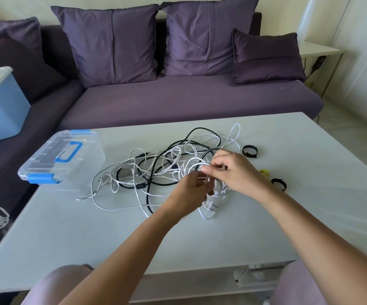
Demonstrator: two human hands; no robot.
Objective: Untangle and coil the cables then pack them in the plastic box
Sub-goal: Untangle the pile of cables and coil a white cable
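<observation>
A tangle of white and black cables (156,168) lies spread over the middle of the white table (200,238). My right hand (235,172) pinches a white cable at the tangle's right side, thumb and fingers closed on it. My left hand (191,194) is just below and left of it, fingers curled round the same bundle of white cable. A white plug (211,206) hangs below my left hand. The clear plastic box (63,159) with blue handle and latches stands closed at the table's left edge.
Two black strap loops (249,151) (279,183) and a small yellow item (264,172) lie right of the tangle. A purple sofa with cushions (178,95) runs behind the table. A blue bin (0,106) sits on its left part. My knees are under the near edge.
</observation>
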